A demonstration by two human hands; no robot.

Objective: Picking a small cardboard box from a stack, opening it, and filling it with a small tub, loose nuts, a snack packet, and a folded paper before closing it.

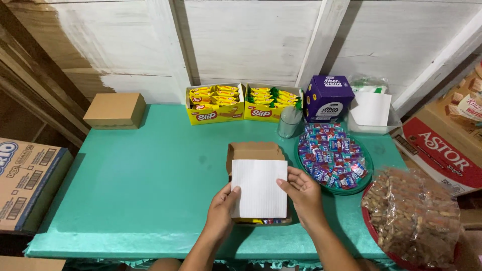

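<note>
- left hand (222,207) and right hand (303,193) each pinch a lower edge of the white paper sheet (259,188).
- sheet lies flat over the open brown box (254,151) at table's (150,175) near middle, long axis near-to-far.

The scene is evenly and fairly brightly lit, with soft light that seems to fall from above and slightly behind the viewer. The green table (140,170) shows a mild pale sheen at its middle and no hard glare. Shadows are soft: a faint one under the left hand (221,208) and right hand (301,193), a darker one right of the closed brown box (114,109). The far left corner is dim. Focus is sharp at the centre; straight wall boards bow slightly near the edges.
</note>
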